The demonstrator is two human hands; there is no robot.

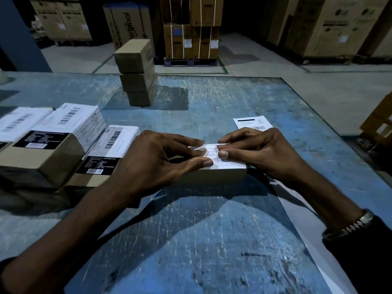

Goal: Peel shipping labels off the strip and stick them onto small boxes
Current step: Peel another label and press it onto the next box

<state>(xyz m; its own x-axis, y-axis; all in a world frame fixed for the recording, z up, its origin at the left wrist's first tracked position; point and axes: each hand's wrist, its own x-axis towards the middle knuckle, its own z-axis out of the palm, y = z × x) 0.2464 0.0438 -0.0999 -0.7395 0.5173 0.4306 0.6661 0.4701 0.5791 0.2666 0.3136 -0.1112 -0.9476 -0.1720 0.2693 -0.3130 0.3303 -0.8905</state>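
**Label being pressed onto a small box**

Both hands are resting on top of a small box that is sitting on the blue counter. The left hand is lying with fingers stretched flat, and the right hand is lying the same way, fingertips of both pressing down on a white label covering the box's top (the far edge of the label is lifting slightly under the right forefinger). The fingertips of the two hands are nearly meeting over the label's middle.

Left of the box, labelled boxes are sitting packed together, the nearest one touching the left hand's wrist side. Behind the box, a stack of three plain boxes is standing well apart. Just behind the right hand, a loose label sheet is lying flat. A metal watch is showing on the right wrist.
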